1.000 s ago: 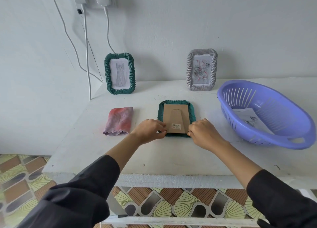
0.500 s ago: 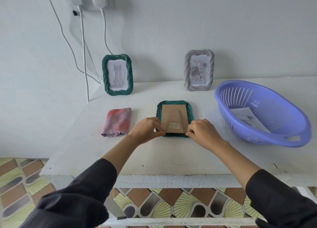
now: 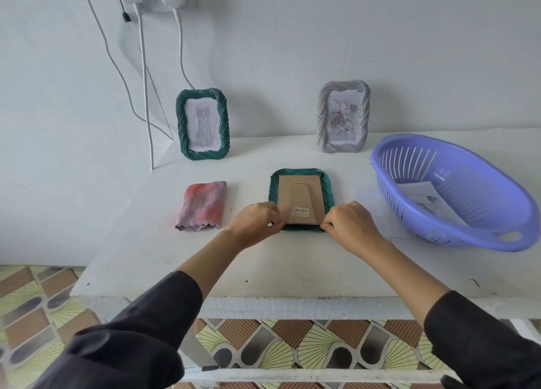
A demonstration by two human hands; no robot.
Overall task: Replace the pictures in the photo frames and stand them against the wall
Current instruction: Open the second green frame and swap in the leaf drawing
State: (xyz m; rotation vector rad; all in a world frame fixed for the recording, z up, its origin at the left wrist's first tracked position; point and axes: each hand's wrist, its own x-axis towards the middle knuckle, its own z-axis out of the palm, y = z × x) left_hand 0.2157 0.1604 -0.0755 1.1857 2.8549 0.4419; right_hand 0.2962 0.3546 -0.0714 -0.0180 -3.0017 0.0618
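Where laid face-down on table (image 3: 292,265): green frame (image 3: 329,195), cardboard backing (image 3: 301,198) uppermost. Near frame corners pinched by left hand (image 3: 254,223), right hand (image 3: 351,227).

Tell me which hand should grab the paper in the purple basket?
Probably right. The right hand pinches the green frame nearest the basket holding the paper; the left hand is across it, nearer the cloth.

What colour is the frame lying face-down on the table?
The frame is dark green with a twisted, ribbed rim, and its cardboard back is brown. The head view shows it best.
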